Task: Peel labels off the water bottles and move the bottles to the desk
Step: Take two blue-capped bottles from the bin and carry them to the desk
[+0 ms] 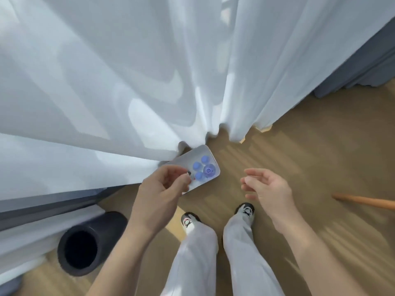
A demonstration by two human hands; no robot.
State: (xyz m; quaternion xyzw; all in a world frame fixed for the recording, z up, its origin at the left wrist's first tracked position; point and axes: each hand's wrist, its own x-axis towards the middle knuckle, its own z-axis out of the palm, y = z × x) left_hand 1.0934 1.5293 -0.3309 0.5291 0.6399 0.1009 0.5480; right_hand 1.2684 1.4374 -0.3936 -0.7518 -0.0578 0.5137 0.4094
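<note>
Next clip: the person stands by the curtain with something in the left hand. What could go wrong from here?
1. The left hand pinches the white device only at one end, above the wooden floor; it may slip and drop.
2. The orange stick lies close to the right shoe, a possible trip hazard when stepping away.
3. With that hand occupied, two-handed work may be awkward.

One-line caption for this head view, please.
Standing by a white curtain, the person's left hand grips a pale phone-like device with blue studs; right hand open above the wood floor.
</note>
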